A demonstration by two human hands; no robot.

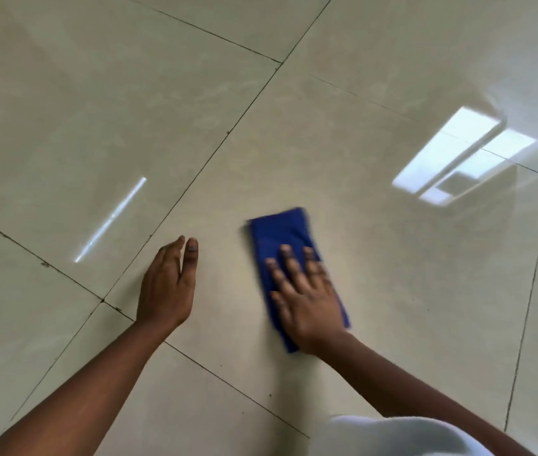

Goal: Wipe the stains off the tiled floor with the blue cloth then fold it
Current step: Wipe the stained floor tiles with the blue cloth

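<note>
A folded blue cloth (281, 235) lies flat on the glossy beige tiled floor (392, 274), a narrow rectangle slightly blurred at its edges. My right hand (304, 297) presses flat on the cloth's near half, fingers spread and pointing away from me. My left hand (169, 284) hovers or rests to the left of the cloth, about a hand's width away, fingers straight and together, holding nothing. Small dark specks (271, 395) dot the tile and the grout line nearer to me.
Dark grout lines (215, 153) cross the floor diagonally. A bright window reflection (465, 156) shines at the right and a thin light streak (110, 222) at the left. White clothing (402, 436) over my knee fills the bottom right.
</note>
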